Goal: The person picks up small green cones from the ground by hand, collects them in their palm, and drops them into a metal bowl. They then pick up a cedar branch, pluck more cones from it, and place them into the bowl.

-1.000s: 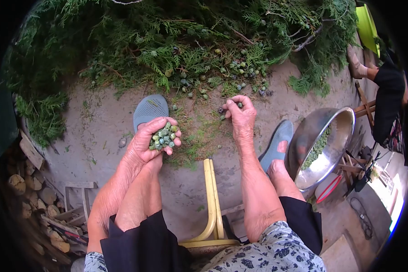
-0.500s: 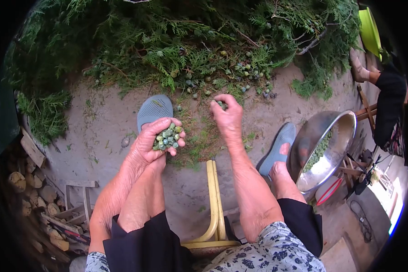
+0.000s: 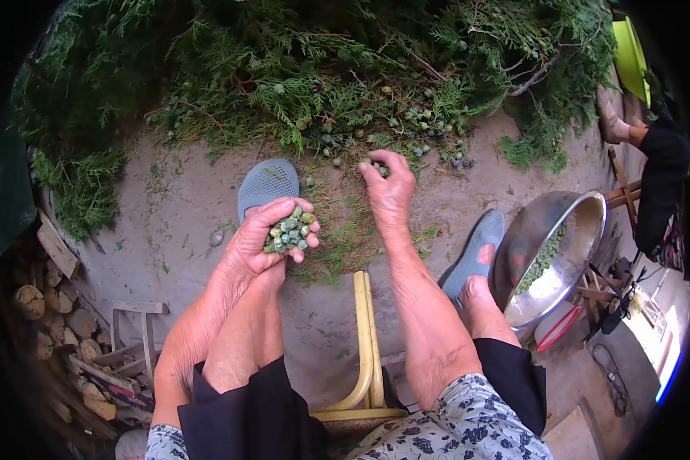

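Note:
My left hand [image 3: 262, 234] is cupped palm up, fingers curled around a heap of small green cones [image 3: 290, 230]. It rests by my left knee, above a grey mesh shoe [image 3: 268, 184]. Over the ground in the middle, my right hand [image 3: 391, 190] is closed, with a few green cones [image 3: 381, 170] showing between thumb and fingers. Just beyond it lie loose green cones [image 3: 422, 123] at the edge of the cut evergreen branches [image 3: 307, 92].
A metal bowl [image 3: 502, 264] tilts at the right, with green cones [image 3: 543, 261] inside. Stacked logs [image 3: 80, 326] and a wooden frame [image 3: 139, 308] stand left. Yellow bars [image 3: 366, 337] rise between my legs. Another person's leg [image 3: 658, 161] and a yellow-green container [image 3: 630, 61] are at far right.
The whole view has shifted slightly right. My right hand has risen a little toward the branches, and the cones in its fingers show more. My left hand still holds its heap.

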A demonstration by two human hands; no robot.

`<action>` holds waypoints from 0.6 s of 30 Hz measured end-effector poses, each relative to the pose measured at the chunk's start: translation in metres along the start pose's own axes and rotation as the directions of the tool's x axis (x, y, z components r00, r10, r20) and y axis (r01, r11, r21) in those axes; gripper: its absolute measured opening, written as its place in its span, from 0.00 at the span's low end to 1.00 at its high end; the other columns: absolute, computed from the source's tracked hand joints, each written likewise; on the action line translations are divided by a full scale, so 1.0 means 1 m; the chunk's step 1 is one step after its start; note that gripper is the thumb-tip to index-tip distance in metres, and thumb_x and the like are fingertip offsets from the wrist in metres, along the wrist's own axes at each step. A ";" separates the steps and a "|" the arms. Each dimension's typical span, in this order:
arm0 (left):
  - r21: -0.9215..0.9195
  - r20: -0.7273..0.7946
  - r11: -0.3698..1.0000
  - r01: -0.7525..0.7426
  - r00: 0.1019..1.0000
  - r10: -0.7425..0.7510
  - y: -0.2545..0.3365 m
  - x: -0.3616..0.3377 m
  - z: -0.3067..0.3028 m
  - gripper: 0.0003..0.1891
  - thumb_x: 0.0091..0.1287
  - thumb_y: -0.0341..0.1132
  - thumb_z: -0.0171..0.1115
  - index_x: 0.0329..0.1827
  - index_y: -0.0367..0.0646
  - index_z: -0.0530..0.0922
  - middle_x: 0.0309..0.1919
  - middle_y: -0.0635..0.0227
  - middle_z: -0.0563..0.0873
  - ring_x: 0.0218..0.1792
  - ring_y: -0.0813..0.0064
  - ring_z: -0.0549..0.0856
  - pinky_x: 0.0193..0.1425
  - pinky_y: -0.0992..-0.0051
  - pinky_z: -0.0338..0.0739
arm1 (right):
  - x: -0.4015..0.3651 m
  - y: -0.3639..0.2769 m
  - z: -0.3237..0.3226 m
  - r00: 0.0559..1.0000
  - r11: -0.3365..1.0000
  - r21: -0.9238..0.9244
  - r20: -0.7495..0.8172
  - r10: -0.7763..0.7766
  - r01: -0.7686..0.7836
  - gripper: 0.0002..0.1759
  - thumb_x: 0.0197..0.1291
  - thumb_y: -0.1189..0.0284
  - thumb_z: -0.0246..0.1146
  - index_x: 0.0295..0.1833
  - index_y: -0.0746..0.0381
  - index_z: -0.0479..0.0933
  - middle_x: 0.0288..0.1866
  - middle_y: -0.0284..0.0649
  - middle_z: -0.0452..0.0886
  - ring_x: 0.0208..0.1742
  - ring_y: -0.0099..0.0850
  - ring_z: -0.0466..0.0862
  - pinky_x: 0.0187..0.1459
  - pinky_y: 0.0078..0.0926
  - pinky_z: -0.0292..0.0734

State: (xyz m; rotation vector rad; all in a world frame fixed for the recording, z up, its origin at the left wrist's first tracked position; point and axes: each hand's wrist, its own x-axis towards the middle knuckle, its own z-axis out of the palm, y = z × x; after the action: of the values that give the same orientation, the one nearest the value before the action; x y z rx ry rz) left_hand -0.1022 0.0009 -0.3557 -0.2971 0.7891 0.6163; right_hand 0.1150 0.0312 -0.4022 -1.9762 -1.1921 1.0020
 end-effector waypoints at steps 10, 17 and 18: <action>0.021 0.005 1.000 0.001 1.000 -0.001 0.001 0.000 -0.003 0.15 0.69 0.38 0.57 0.48 0.33 0.76 0.36 0.48 0.83 0.32 0.58 0.87 0.23 0.68 0.86 | -0.014 -0.018 0.003 0.862 0.697 0.515 0.373 0.343 -0.500 0.06 0.56 0.80 0.63 0.40 0.64 0.77 0.33 0.38 0.81 0.31 0.27 0.80 0.31 0.24 0.76; 0.015 -0.008 1.000 -0.017 1.000 0.017 0.000 -0.002 -0.003 0.15 0.68 0.38 0.57 0.47 0.33 0.77 0.35 0.48 0.83 0.31 0.58 0.87 0.22 0.69 0.86 | -0.018 -0.023 0.038 0.987 0.984 -0.079 -0.031 -0.160 0.157 0.10 0.49 0.78 0.67 0.40 0.64 0.78 0.34 0.45 0.78 0.35 0.42 0.80 0.37 0.36 0.74; 0.017 -0.013 1.000 -0.018 1.000 0.019 0.001 -0.002 -0.003 0.15 0.68 0.38 0.57 0.47 0.32 0.77 0.35 0.48 0.83 0.31 0.58 0.87 0.22 0.69 0.86 | -0.017 -0.023 0.038 0.983 0.975 -0.126 0.013 -0.182 0.182 0.11 0.49 0.78 0.68 0.39 0.65 0.77 0.36 0.47 0.77 0.36 0.46 0.79 0.37 0.38 0.74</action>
State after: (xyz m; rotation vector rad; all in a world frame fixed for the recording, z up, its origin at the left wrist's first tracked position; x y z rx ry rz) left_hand -0.1052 -0.0008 -0.3558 -0.2783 0.8098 0.6252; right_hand 0.0674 0.0293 -0.3990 -1.9200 -1.4410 0.8529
